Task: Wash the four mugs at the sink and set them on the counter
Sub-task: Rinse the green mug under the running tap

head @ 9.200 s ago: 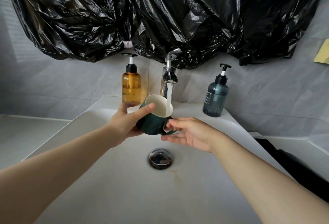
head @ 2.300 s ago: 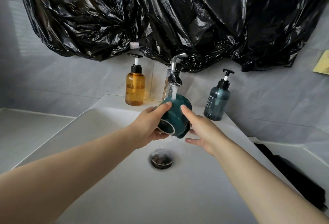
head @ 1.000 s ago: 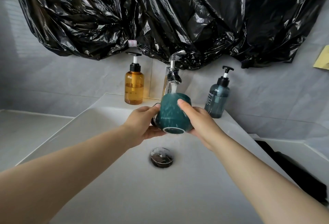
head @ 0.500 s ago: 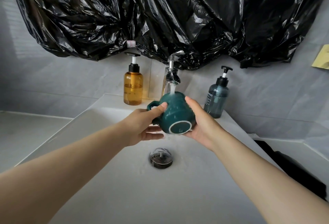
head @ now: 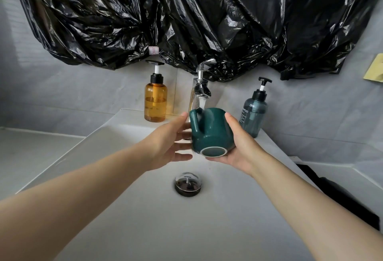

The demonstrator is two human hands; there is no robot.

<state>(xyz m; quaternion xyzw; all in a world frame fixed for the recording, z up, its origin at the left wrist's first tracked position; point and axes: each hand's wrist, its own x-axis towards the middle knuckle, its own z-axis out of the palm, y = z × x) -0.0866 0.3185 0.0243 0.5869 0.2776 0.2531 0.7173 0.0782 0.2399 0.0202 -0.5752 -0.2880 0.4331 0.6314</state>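
Under the tap, right hand fingers cup the mug; left hand fingers spread beside it.

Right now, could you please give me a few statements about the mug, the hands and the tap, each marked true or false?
1. The mug is tipped with its base toward the camera. True.
2. The tap is off. False: water runs from it onto the mug.
3. The right hand holds the mug. True.
4. The amber bottle stands right of the tap. False: it stands left of it; the blue bottle stands on the right.
5. The left hand has its fingers hooked through the mug's handle. False: its fingers are straight, at the mug's left side.
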